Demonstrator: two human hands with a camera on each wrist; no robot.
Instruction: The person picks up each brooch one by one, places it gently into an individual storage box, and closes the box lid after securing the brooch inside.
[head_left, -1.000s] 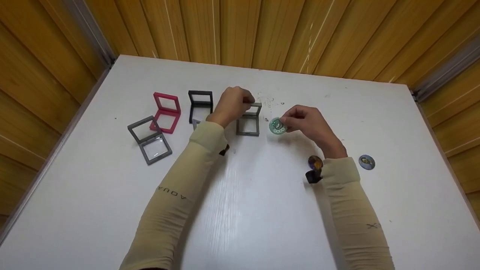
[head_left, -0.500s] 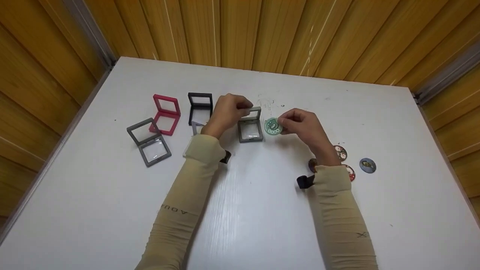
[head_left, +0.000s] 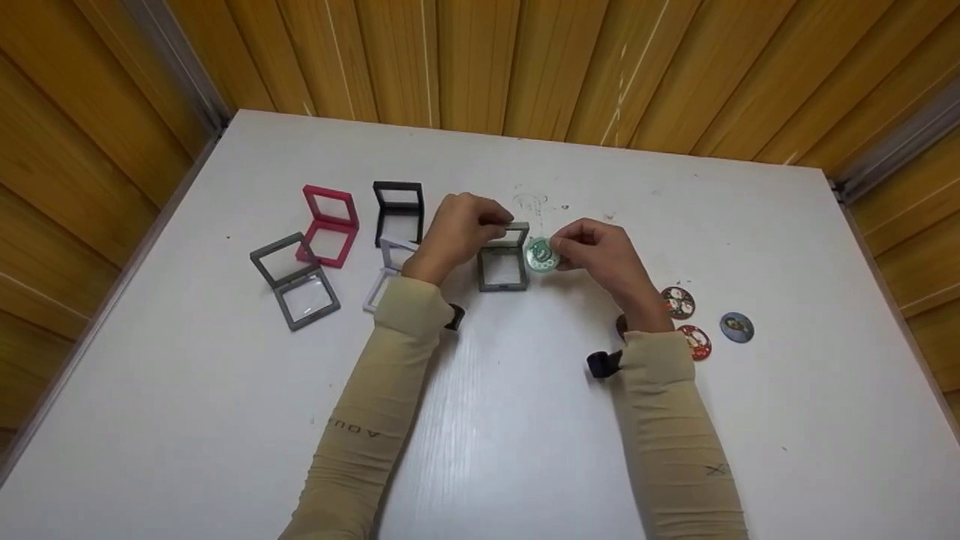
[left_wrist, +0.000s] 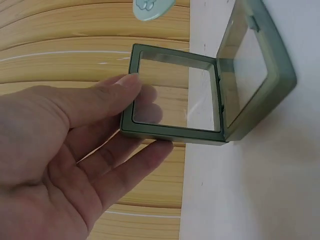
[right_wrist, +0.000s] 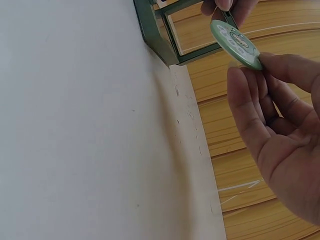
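My left hand (head_left: pixel 459 234) pinches the raised lid of a grey-green hinged display frame (head_left: pixel 503 286) between thumb and fingers. In the left wrist view the frame (left_wrist: pixel 175 134) stands unfolded, with clear film in both halves and its lower half near the white table. A round green badge (head_left: pixel 541 255) with a cartoon print is pinched by its edge in my right hand (head_left: pixel 606 253), just right of the frame. Tilted, the badge (right_wrist: pixel 234 44) shows its printed face in the right wrist view. Nothing shows behind the frame's film.
Left of my hands are more unfolded frames: a grey one (head_left: pixel 288 322), a red one (head_left: pixel 349 234), a black one (head_left: pixel 399 211) and a white one (head_left: pixel 372 297), partly behind my left wrist. Patterned badges (head_left: pixel 679 301) and a blue badge (head_left: pixel 737 328) lie at right. Wood-look panels (head_left: pixel 480 67) border the table's far edge.
The badge in my right hand has moved left, closer to the grey-green frame. That frame has shifted slightly toward me with my left hand, and badges by my right wrist have come into view.
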